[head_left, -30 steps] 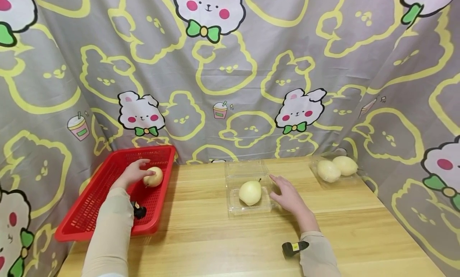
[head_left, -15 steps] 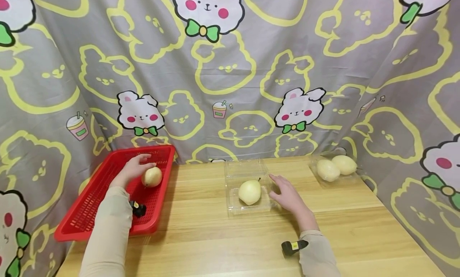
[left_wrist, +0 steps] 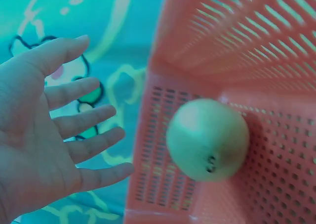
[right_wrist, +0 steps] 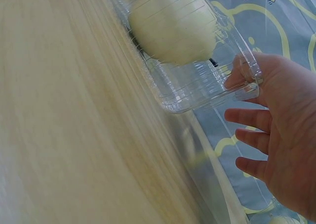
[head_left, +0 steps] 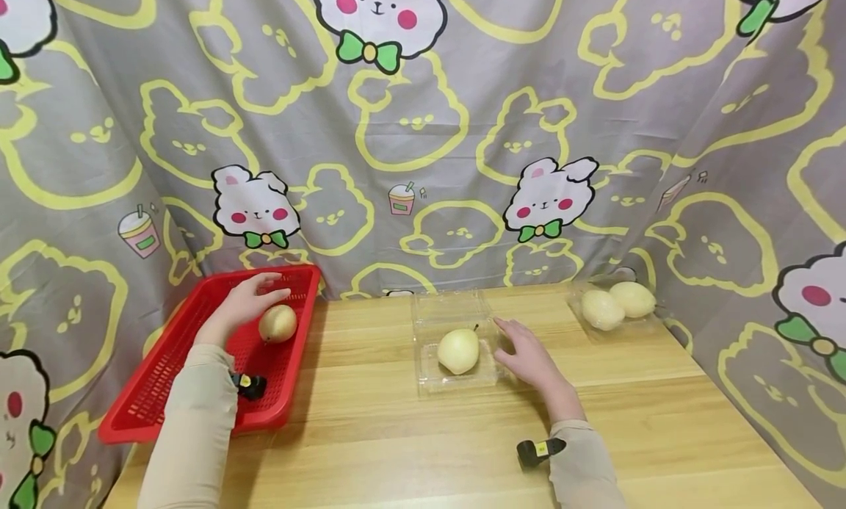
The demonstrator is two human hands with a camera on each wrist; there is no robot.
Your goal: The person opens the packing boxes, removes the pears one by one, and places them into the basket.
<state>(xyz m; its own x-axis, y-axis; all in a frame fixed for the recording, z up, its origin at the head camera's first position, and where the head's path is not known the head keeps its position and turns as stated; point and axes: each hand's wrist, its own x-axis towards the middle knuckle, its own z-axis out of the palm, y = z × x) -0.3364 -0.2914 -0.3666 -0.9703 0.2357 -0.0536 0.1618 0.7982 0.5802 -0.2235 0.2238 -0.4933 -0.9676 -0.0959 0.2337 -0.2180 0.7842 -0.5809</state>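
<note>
Left hand (head_left: 246,303) spread by a pear (head_left: 278,325) in a red basket (head_left: 125,428); right hand (head_left: 529,358) at a clear box (head_left: 456,384)

A person's two bare hands reach over a wooden tabletop (head_left: 396,450), with a rabbit-print curtain (head_left: 423,127) behind. The basket stands at the left. One pear lies inside, towards its far right corner, where the walls probably stop it rolling off. The left hand is above the basket, just beside that pear, holding nothing; its fingers (left_wrist: 84,118) are apart.

The box sits mid-tabletop, its lid (head_left: 452,307) folded back, which leaves the box pear (head_left: 458,351) uncovered. The right hand is at the box's right side, fingers (right_wrist: 252,117) apart and fairly straight, perhaps to steady the light plastic. At the far right, two more pears (head_left: 602,311) sit side by side in clear plastic.

The left wrist view shows what the head view hides: the bare palm, a gap between fingers and pear, and a dark mark on the pear's skin. The right wrist view shows the thumb at the box's corner, partly behind plastic; whether it presses, I cannot tell. Only the head view shows both hands together.
</note>
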